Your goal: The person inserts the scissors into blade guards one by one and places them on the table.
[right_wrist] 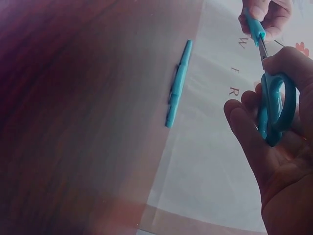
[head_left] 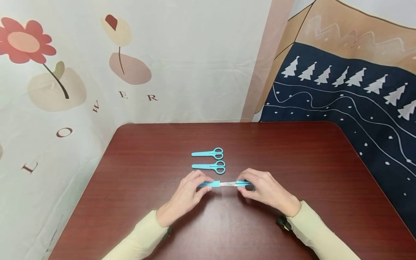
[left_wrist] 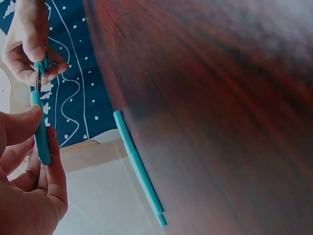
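My left hand (head_left: pixel 186 189) pinches a turquoise blade cover (head_left: pixel 212 184) between thumb and fingers. The metal blades (head_left: pixel 228 183) of a pair of scissors (right_wrist: pixel 276 105) stick out of the cover's right end, so the cover sits over only part of them. My right hand (head_left: pixel 264 187) grips the scissors by the turquoise handles, thumb on the near side, with the handle loops partly hidden by the fingers in the head view. In the left wrist view the cover (left_wrist: pixel 41 137) lies between the thumb and fingertips, in line with the blades.
Two more turquoise scissors lie just beyond my hands, blades covered and pointing left: a farther pair (head_left: pixel 208 154) and a nearer pair (head_left: pixel 208 167). The dark red-brown table (head_left: pixel 136 162) has rounded far corners. Printed cloth (head_left: pixel 195 72) hangs behind it.
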A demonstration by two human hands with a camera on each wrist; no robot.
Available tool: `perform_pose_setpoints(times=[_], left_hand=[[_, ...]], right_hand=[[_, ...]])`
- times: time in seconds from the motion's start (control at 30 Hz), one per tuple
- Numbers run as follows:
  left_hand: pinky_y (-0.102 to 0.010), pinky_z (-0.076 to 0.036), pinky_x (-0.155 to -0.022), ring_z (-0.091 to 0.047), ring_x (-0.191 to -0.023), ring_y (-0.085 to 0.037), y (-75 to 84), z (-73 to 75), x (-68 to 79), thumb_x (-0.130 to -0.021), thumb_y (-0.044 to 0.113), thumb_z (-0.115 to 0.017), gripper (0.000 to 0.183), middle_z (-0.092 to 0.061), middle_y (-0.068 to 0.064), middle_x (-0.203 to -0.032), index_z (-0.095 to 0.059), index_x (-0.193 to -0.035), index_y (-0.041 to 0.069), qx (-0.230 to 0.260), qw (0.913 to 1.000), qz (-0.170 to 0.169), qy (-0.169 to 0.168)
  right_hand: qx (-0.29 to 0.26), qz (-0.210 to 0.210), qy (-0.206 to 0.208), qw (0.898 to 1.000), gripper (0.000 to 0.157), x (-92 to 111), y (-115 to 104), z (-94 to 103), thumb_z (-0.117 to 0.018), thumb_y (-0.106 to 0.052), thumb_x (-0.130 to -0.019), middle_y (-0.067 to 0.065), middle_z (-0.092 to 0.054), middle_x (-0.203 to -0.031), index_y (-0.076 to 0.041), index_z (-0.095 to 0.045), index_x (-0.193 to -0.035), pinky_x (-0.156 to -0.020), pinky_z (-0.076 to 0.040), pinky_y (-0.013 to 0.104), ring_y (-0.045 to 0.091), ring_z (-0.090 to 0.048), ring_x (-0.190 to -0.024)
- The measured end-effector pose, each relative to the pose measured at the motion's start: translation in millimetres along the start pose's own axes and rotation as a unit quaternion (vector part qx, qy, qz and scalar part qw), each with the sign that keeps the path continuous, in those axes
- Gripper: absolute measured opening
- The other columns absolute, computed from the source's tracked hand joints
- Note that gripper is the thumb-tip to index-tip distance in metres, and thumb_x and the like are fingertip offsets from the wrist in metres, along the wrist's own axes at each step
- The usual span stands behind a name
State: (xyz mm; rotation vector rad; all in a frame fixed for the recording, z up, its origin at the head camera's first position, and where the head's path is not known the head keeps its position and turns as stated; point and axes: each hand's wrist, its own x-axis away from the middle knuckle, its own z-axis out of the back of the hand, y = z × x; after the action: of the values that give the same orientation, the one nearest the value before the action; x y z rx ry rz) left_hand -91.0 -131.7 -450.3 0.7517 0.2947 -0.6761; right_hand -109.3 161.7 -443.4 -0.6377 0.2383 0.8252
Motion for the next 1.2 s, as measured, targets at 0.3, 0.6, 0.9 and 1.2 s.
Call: perform_pose_setpoints(times=[0.3,0.6,0.9,1.2], left_hand=[[-0.026,-0.048,-0.070,-0.054,-0.085,-0.011,1.1,-0.1,-0.1,-0.087,0.008,-0.083,0.018,-0.065,0.006,-0.097,-0.077,-0.104,0.011,0.000,1.0000,-0.003,0.000],[-0.025,-0.047,-0.070,-0.053,-0.085,-0.011,1.8,-0.5,0.3,-0.086,0.007,-0.084,0.019,-0.065,0.005,-0.096,-0.077,-0.104,0.010,-0.002,0.9999,-0.010,0.007],[-0.025,-0.048,-0.070,-0.053,-0.086,-0.011,2.1,-0.6,-0.3,-0.088,0.009,-0.082,0.018,-0.065,0.004,-0.097,-0.077,-0.105,0.010,-0.002,0.9997,-0.020,0.010],[-0.023,-0.047,-0.070,-0.053,-0.085,-0.011,3.0,-1.6,-0.8,-0.088,0.008,-0.082,0.018,-0.065,0.004,-0.096,-0.077,-0.105,0.010,0.000,0.9996,-0.025,0.016]], right_hand=[[-0.003,0.005,-0.006,1.000,0.022,-4.2,-2.3,-2.4,-0.086,-0.015,-0.084,-0.008,-0.066,-0.098,-0.014,-0.071,-0.100,-0.064,-0.050,0.013,0.002,-0.058,-0.072],[0.006,0.010,-0.003,1.000,0.023,-6.0,-3.9,-4.4,-0.085,-0.015,-0.084,-0.008,-0.067,-0.098,-0.014,-0.071,-0.102,-0.065,-0.051,0.014,0.001,-0.057,-0.073],[0.004,0.017,0.002,1.000,0.023,-8.3,-6.6,-5.5,-0.086,-0.014,-0.084,-0.008,-0.066,-0.097,-0.013,-0.071,-0.102,-0.066,-0.052,0.014,0.001,-0.058,-0.074],[0.003,0.033,0.011,0.999,0.022,-10.3,-6.6,-8.0,-0.085,-0.013,-0.083,-0.008,-0.066,-0.096,-0.013,-0.071,-0.101,-0.065,-0.050,0.013,0.000,-0.057,-0.074]])
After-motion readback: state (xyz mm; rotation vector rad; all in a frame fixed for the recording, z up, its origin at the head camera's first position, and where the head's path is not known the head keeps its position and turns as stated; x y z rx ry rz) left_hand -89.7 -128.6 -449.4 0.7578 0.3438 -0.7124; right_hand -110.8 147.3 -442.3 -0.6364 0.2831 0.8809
